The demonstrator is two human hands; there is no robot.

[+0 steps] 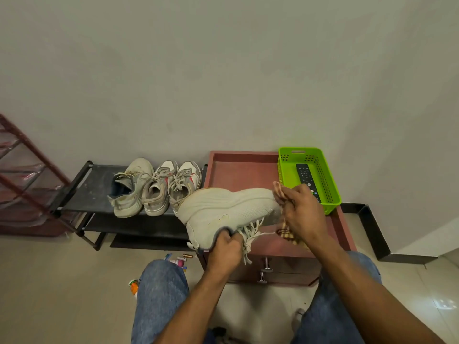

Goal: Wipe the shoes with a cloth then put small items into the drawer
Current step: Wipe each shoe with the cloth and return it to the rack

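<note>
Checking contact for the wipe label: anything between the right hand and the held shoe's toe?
Yes. In the head view the checked cloth sits between the right hand and the toe of the held shoe; the left hand grips its heel.

remote (306, 175) in basket (331, 192)

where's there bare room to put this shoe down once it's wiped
Bare patches: the rack shelf left of the three shoes, and the cabinet top between its left rim and the green basket. The rack's right end is crowded.
</note>
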